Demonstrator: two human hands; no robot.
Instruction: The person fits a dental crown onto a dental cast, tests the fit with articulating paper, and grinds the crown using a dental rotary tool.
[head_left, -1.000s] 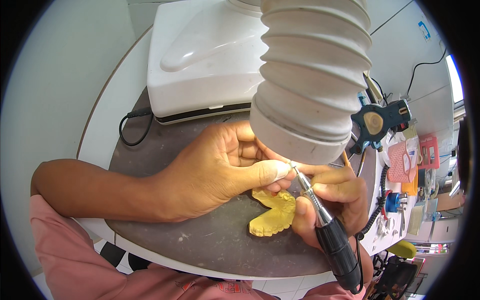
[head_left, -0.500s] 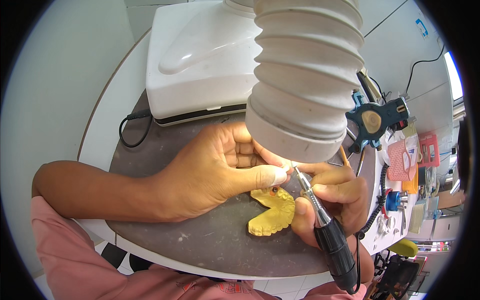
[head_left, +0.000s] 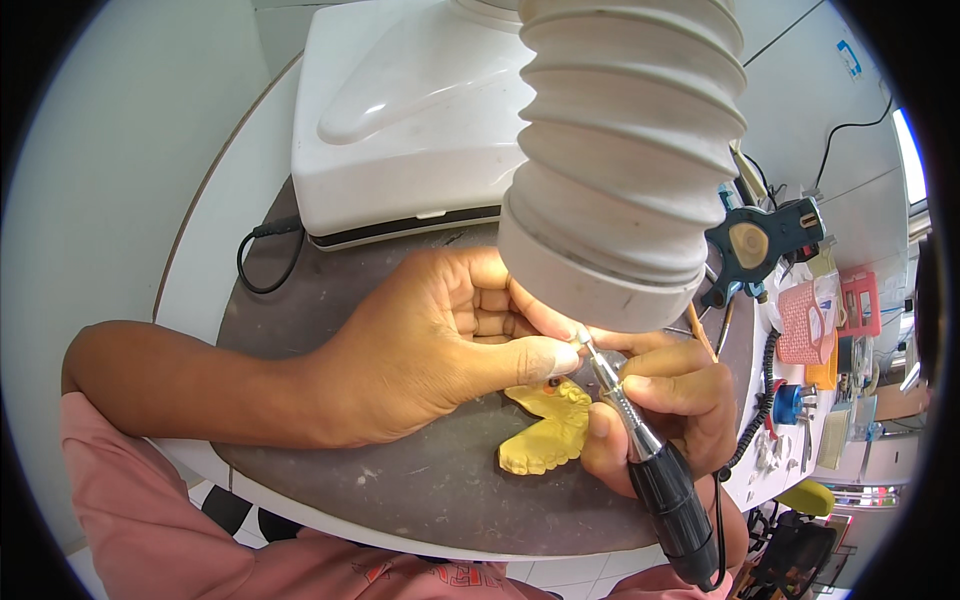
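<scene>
Now the left hand (head_left: 425, 350) is clamped, thumb to forefinger, on a small pale piece (head_left: 578, 341), mostly hidden, at the tip of a handpiece (head_left: 648, 445). The right hand (head_left: 690, 400) is closed around that handpiece, whose black end reaches past the counter's (head_left: 340, 485) front edge. A yellow dental cast (head_left: 562, 428) lies between the hands, toward that same edge, below a ribbed hose (head_left: 628, 150).
</scene>
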